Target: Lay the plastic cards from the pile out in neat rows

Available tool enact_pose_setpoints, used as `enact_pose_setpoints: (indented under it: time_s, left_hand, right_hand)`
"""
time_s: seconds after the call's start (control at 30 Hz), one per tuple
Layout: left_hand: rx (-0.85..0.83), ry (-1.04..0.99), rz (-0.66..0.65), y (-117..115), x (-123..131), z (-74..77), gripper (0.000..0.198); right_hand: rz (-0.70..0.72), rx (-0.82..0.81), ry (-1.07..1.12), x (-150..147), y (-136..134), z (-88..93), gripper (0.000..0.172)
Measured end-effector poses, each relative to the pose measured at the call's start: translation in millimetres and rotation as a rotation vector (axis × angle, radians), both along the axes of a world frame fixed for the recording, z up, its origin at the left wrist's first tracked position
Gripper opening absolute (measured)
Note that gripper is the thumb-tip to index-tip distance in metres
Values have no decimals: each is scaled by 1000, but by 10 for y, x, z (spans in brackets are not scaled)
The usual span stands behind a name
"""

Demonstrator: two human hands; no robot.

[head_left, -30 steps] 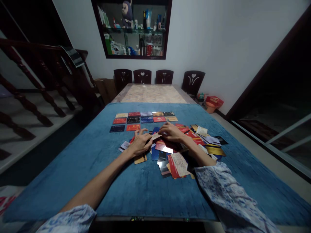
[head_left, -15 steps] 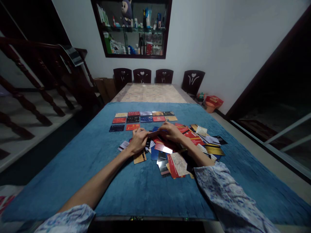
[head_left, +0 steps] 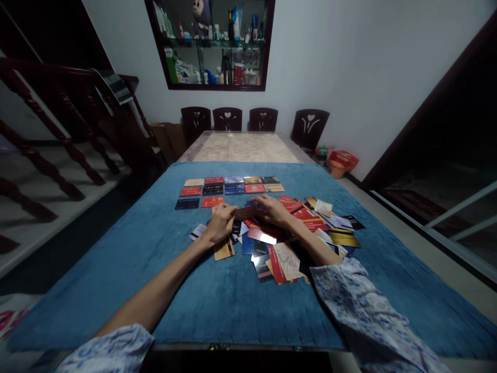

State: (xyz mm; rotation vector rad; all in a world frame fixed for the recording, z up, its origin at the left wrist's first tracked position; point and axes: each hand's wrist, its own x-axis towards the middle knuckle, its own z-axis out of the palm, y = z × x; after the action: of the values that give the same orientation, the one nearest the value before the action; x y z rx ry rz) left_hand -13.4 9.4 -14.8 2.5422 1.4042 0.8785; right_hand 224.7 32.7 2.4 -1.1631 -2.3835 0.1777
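Note:
Between both hands a card is held up off the cloth, tilted. My left hand pinches its left end, and my right hand has its fingers closed on the right end. Beneath and around the hands lies a loose pile of overlapping cards, among them a red card, a yellow card and a gold card. Beyond the hands, cards lie flat in rows; a dark blue card and an orange-red card form the nearest row.
A blue cloth covers the near part of the table, with the bare stone top behind it. Dark chairs stand at the far end. A wooden railing is on the left, and a shelf niche is in the wall.
The held card has tilted so that more of its face shows. The hands have barely moved, and the view has shifted slightly.

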Motion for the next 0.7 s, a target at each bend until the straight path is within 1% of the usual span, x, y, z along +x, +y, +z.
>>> enact_pose_setpoints:
  time_s: [0.2, 0.27, 0.4, 0.5, 0.7]
  left_hand:
    - [-21, -25, 23, -9, -10, 10, 45]
    - [-26, -41, 34, -15, -9, 17, 44]
    - [-26, -55, 43, -24, -3, 25, 37]
    - [-34, -31, 61, -33, 3, 32, 36]
    - [-52, 32, 90, -44, 1, 45, 39]
  right_hand:
    - [-44, 7, -42, -29, -13, -22, 36]
    - [-58, 6, -68, -37, -17, -21, 37]
    - [-75, -8, -99, -55, -27, -13, 40]
    - [-53, 5, -103, -64, -21, -15, 42]
    - [55, 50, -115, -51, 26, -55, 49]
